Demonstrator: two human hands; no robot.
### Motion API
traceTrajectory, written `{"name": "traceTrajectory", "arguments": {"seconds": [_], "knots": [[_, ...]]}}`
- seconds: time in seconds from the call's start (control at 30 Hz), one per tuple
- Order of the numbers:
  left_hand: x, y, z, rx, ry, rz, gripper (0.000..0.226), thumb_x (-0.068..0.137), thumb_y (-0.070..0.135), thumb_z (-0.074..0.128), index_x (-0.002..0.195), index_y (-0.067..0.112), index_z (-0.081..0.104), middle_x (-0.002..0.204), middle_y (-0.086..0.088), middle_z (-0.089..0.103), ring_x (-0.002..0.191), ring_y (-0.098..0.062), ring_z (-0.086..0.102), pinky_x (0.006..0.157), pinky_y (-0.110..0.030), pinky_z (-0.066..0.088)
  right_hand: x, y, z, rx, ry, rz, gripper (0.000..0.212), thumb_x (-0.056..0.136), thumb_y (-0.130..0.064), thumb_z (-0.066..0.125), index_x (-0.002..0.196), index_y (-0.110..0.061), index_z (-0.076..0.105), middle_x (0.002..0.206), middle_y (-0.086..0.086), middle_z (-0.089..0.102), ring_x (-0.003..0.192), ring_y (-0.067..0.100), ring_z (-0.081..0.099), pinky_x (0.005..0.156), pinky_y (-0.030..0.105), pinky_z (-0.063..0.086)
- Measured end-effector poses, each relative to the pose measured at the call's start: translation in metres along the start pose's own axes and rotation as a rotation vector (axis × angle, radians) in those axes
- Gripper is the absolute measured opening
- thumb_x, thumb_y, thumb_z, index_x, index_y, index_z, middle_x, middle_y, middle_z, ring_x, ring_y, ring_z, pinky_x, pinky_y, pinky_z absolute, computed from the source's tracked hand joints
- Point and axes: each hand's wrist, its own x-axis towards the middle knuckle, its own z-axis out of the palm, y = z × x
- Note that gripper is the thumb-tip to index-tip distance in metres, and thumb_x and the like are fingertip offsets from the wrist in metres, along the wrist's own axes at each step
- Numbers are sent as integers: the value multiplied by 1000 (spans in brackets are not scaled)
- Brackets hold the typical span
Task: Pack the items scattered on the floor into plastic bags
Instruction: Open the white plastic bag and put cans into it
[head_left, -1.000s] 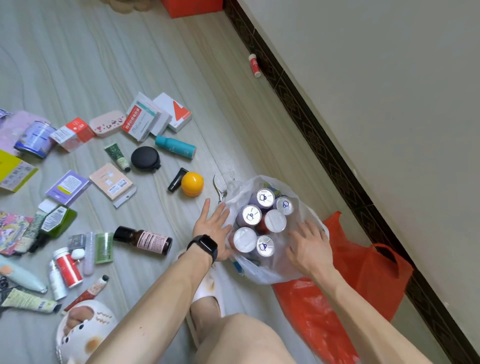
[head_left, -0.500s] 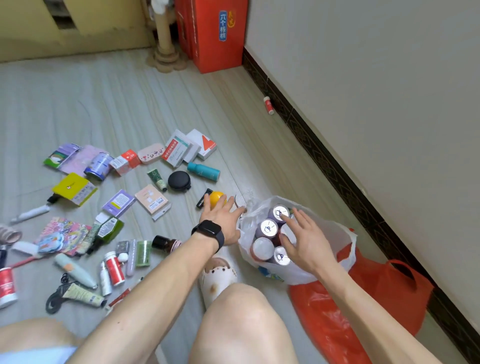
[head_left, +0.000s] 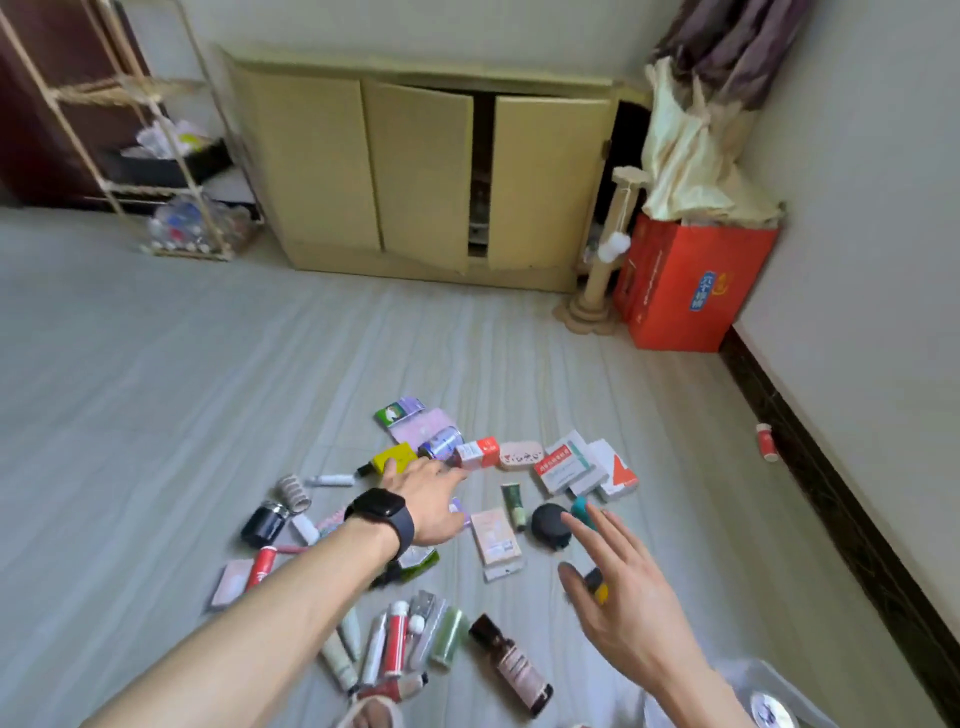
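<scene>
Now both hands are empty: left hand (head_left: 428, 501) reaches over the scattered items, right hand (head_left: 621, 587) hovers with spread fingers

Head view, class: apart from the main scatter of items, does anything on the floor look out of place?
Yes. A small red bottle lies alone beside the dark baseboard at the right wall, well apart from the main pile.

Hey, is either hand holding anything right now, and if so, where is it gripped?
Nothing is held. The left hand reaches open over the scattered items, fingers spread, and the right hand hovers open with an empty palm.
</scene>
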Motion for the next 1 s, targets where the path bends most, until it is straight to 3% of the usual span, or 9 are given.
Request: {"name": "traceTrajectory", "arguments": {"seconds": [0.17,0.3,0.43,0.6,0.77,0.87,1.0], "knots": [[5,-69,51,-117,-119,-172,65,89,49,49,149,32,29,153,-1,35,142,-22,30,111,-45,23,60,-11,48,-36,-114,-76,55,91,-50,54,144,-36,48,155,-6,40,147,15,31,116,28,25],[22,-91,96,-196,-187,-221,63,88,49,49,147,32,33,153,0,35,142,-21,28,115,-48,21,100,0,104,-120,-262,-111,61,89,-50,46,146,-30,46,155,4,41,146,23,34,118,34,29],[65,-105,133,-224,-243,-224,68,89,48,50,150,33,26,160,-3,18,148,-24,13,118,-52,11,144,15,158,-152,-414,-88,64,90,-46,43,152,-32,35,160,4,33,149,23,27,119,36,29],[153,-130,170,-130,-246,-205,82,84,51,57,152,37,15,163,-5,-2,149,-30,3,118,-53,9,216,48,221,-369,-689,-128,70,96,-43,45,157,-29,14,166,8,8,153,24,10,121,37,20],[252,-145,205,-46,-47,-128,95,77,59,65,153,38,12,163,-5,-5,149,-31,3,116,-57,8,292,76,276,-376,-569,-161,86,90,-41,59,158,-23,10,165,14,6,151,31,13,121,45,18],[290,-143,213,-75,-7,-108,99,78,59,62,155,34,5,163,-7,-1,149,-30,7,115,-54,12,326,86,303,-345,-506,-138,90,86,-39,62,158,-21,10,165,13,6,151,33,11,120,50,20],[323,-135,213,-117,25,-97,94,80,57,60,155,28,10,155,-12,28,141,-30,29,114,-53,17,354,95,325,-367,-447,-118,71,85,-37,62,147,-14,36,151,13,39,143,35,30,110,51,33]]}}
